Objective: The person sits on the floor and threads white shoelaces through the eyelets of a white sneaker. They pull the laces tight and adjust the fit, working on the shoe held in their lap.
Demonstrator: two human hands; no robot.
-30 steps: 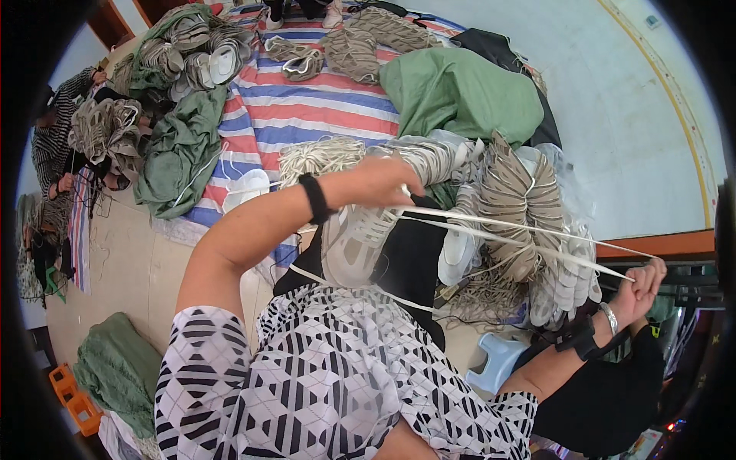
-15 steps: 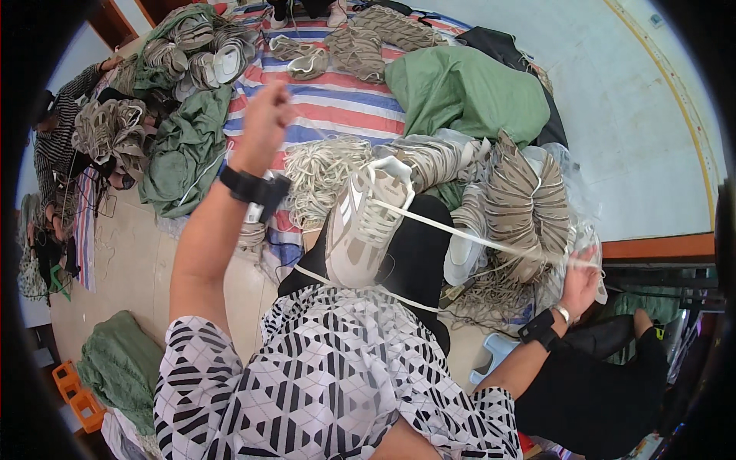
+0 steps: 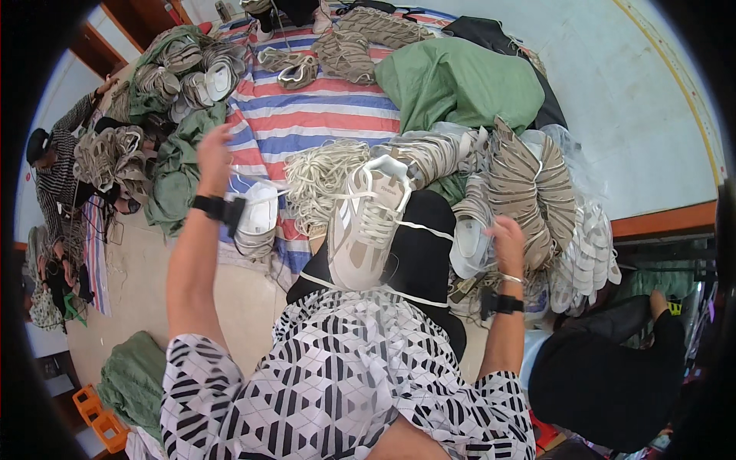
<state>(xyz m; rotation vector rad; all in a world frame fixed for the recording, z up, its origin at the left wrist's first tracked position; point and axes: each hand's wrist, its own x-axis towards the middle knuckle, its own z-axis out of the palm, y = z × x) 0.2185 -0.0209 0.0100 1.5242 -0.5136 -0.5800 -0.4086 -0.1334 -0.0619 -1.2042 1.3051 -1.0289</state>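
A beige and white shoe upper (image 3: 364, 230) rests toe-down on my black-clad thighs, partly laced through its eyelets. Around my thighs runs a pale cord (image 3: 414, 301), crossing at the toe. My left hand (image 3: 215, 157) is raised far to the left, fingers curled; one end of the white shoelace (image 3: 425, 228) trails from the upper toward it. On the other side the lace sags across my right knee toward my right hand (image 3: 507, 239), whose fingers are curled and slightly blurred. The lace's last stretch beside each hand is faint against the background.
A heap of white laces (image 3: 326, 180) lies beyond my knees on a striped sheet (image 3: 322, 107). Stacked shoe uppers (image 3: 529, 195) stand at right, with a green sack (image 3: 464, 84) behind. Orange stools (image 3: 103, 422) sit at lower left. Other people are at far left and right.
My left hand has moved left, away from the upper. My right hand has come inward and up, and the lace on that side has gone from taut to slack.
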